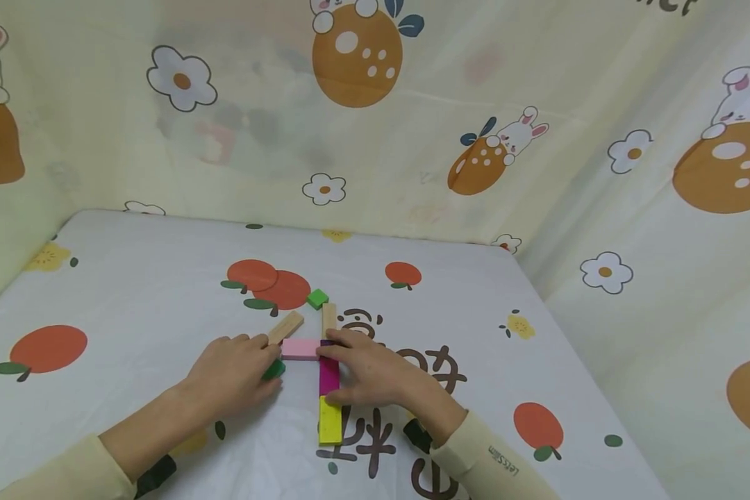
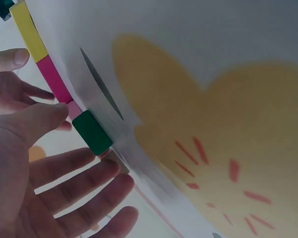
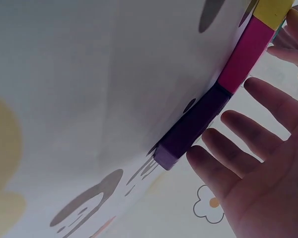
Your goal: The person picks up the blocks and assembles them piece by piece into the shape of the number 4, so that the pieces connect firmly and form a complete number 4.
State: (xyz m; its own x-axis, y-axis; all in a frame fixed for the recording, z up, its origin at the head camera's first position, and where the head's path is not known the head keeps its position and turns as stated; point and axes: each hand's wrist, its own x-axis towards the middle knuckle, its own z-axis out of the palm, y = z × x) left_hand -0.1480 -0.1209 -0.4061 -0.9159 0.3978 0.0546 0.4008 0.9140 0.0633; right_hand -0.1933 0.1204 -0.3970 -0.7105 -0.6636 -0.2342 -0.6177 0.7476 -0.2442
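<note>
Toy blocks lie on a printed white cloth. In the head view a yellow block point(image 1: 330, 422) and a magenta block point(image 1: 329, 378) form a column, and a pink block point(image 1: 300, 349) juts left from its upper part. My left hand point(image 1: 234, 368) reaches a dark green block point(image 2: 92, 132), its thumb near the pink one and its fingers extended by the green block's far end. My right hand point(image 1: 375, 368) lies along the column's right side, fairly straight fingers beside a dark purple block point(image 3: 192, 126) and its thumb near the yellow-magenta joint.
A plain wooden block point(image 1: 286, 326) slants beyond my left hand. Another wooden block point(image 1: 329, 318) stands in line above the column, with a light green block point(image 1: 317, 299) by its far end. Patterned curtains point(image 1: 256, 125) hang behind the table.
</note>
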